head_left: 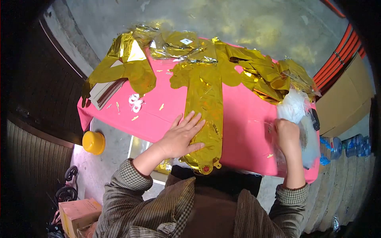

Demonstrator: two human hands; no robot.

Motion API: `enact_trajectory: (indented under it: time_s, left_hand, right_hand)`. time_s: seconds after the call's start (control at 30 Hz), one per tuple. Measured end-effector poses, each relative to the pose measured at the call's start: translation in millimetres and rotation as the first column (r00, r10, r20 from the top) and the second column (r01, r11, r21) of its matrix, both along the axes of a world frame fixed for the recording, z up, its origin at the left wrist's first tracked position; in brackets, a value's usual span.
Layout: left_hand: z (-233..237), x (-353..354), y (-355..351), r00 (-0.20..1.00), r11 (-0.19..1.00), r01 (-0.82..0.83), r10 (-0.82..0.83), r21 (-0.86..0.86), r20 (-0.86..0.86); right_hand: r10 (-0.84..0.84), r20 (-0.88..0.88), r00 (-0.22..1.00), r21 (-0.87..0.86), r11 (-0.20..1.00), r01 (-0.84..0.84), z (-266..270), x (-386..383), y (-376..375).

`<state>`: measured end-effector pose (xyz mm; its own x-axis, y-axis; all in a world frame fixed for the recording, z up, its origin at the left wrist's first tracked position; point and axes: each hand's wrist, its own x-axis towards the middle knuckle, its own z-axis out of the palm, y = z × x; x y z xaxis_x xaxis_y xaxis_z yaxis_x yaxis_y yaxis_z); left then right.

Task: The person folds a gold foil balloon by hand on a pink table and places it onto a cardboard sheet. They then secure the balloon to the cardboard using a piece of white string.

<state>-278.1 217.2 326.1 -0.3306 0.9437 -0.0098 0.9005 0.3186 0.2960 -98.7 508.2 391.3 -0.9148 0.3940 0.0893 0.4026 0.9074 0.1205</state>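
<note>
A pink table (248,139) fills the middle, and a long gold foil (204,95) runs across it to the near edge. Pink cloth shows between foil and right hand, and more on the foil's other side, around white rolls (135,103). Clear bags (308,139) lie by the right edge. The left hand (179,137) presses flat on the foil, fingers slightly spread. The right hand (287,133) is curled closed beside the bags (whether it pinches plastic, I cannot tell).

Foil (205,95) on table (246,139), rolls (136,104) left, bags (310,141) right
</note>
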Motion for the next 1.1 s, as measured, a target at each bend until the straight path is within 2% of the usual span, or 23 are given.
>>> enact_trajectory:
  time_s: [0.07,0.1,0.17,0.23,0.3,0.33,0.4,0.53,0.6,0.67,0.73,0.83,0.87,1.1]
  left_hand:
    - [1.4,-1.0,0.9,1.000,1.000,0.001,-0.001,0.000,-0.010]
    - [1.3,-0.7,1.1,1.000,1.000,0.001,-0.001,-0.007,-0.009]
    - [1.9,-0.8,0.9,1.000,1.000,-0.004,0.004,-0.017,-0.008]
    - [2.2,-0.4,0.5,1.000,1.000,0.001,-0.001,-0.021,0.006]
    - [0.4,0.8,0.4,1.000,1.000,0.002,-0.002,-0.030,0.006]
    - [1.1,-0.7,0.5,1.000,0.999,-0.001,0.001,-0.034,-0.002]
    - [3.1,-0.5,1.2,1.000,0.999,-0.001,0.001,-0.042,-0.011]
    - [1.0,-0.4,1.3,1.000,0.999,0.010,-0.011,-0.035,-0.025]
    - [2.5,-0.9,0.6,1.000,1.000,0.010,-0.010,-0.028,0.000]
    - [4.7,-4.9,1.4,1.000,1.000,0.016,-0.015,-0.020,0.018]
    - [6.6,-15.9,4.3,0.981,0.999,0.020,-0.010,-0.047,0.195]
    - [1.7,-43.7,13.4,0.982,0.998,0.021,-0.009,-0.063,0.188]
    - [-1.0,-52.7,17.6,0.992,0.998,0.024,-0.015,-0.065,0.127]
    - [-15.6,-108.1,45.8,0.999,0.997,0.034,-0.036,-0.062,-0.024]
  right_hand:
    - [-0.055,0.131,0.990,0.034,0.998,0.051,13.2,0.1,-8.7]
    - [-0.054,0.127,0.990,0.036,0.998,0.050,18.3,-3.9,-15.8]
    - [0.255,-0.097,0.962,-0.098,0.960,-0.264,24.7,-16.6,-34.1]
    - [0.429,-0.281,0.859,-0.233,0.837,-0.495,-11.9,-44.0,-35.2]
    - [0.677,-0.272,0.684,-0.078,0.693,-0.717,-31.9,-65.5,-52.9]
    - [0.677,-0.276,0.683,-0.075,0.693,-0.717,-43.7,-76.3,-62.5]
    - [0.611,-0.370,0.700,-0.323,0.622,-0.714,-66.9,-94.6,-76.2]
    - [0.649,-0.305,0.697,-0.325,0.616,-0.717,-91.7,-99.3,-83.1]
    - [0.645,-0.291,0.706,-0.245,0.663,-0.707,-97.3,-98.2,-82.6]
    - [0.646,-0.281,0.709,-0.238,0.669,-0.704,-96.1,-97.0,-83.6]
    - [0.652,-0.271,0.708,-0.223,0.673,-0.706,-93.2,-97.5,-83.6]
    - [0.650,-0.258,0.715,-0.246,0.672,-0.699,-90.0,-96.7,-84.5]
    - [0.645,-0.242,0.725,-0.263,0.675,-0.689,-88.2,-96.5,-85.0]
    - [0.642,-0.206,0.738,-0.284,0.683,-0.673,-86.1,-96.9,-86.6]
